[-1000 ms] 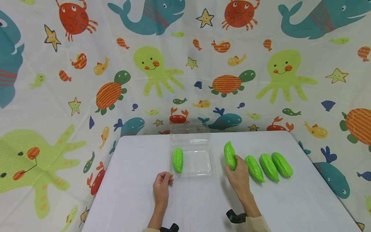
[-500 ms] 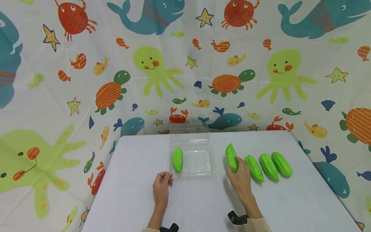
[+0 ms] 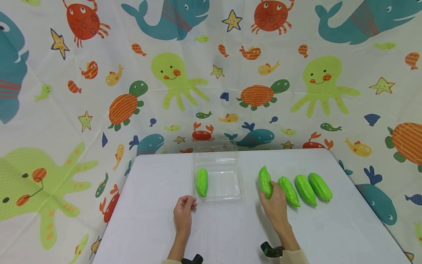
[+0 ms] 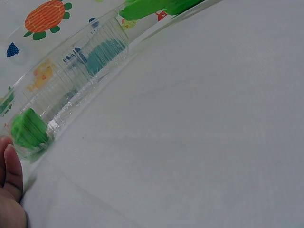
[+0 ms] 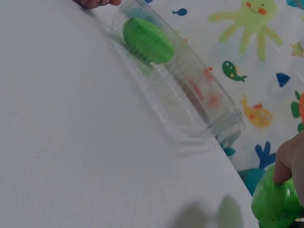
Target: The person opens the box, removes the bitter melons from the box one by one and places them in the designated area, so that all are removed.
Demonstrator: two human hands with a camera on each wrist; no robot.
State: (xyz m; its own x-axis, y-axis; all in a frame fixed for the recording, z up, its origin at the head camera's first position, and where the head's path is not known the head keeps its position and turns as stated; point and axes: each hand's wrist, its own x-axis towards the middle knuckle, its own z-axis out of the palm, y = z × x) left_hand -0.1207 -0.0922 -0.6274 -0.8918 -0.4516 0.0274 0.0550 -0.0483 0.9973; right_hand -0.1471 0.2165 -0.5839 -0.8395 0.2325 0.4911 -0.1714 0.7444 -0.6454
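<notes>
My right hand (image 3: 275, 203) grips a glossy green bitter melon (image 3: 265, 181), ridged and pointed at the tip, right of a clear plastic box (image 3: 227, 185). The right wrist view shows this bitter melon (image 5: 273, 202) at its lower right, under my fingers. Inside the box, a similar bitter melon (image 3: 202, 182) lies along the left side. My left hand (image 3: 183, 214) is at the box's near left corner, where its thumb and forefinger appear to pinch the rim. In the left wrist view only part of the left hand (image 4: 10, 180) shows, beside that corner.
To the right of my right hand lie three more bitter melons (image 3: 306, 190) in a slanted row on the white table (image 3: 224, 234). The box's clear lid (image 3: 215, 152) stands open toward the back. A cloth (image 3: 184, 121) printed with sea animals hangs behind the table.
My right hand has moved a little to the right and nearer, with its bitter melon. The left hand, the box and the other bitter melons have stayed in place.
</notes>
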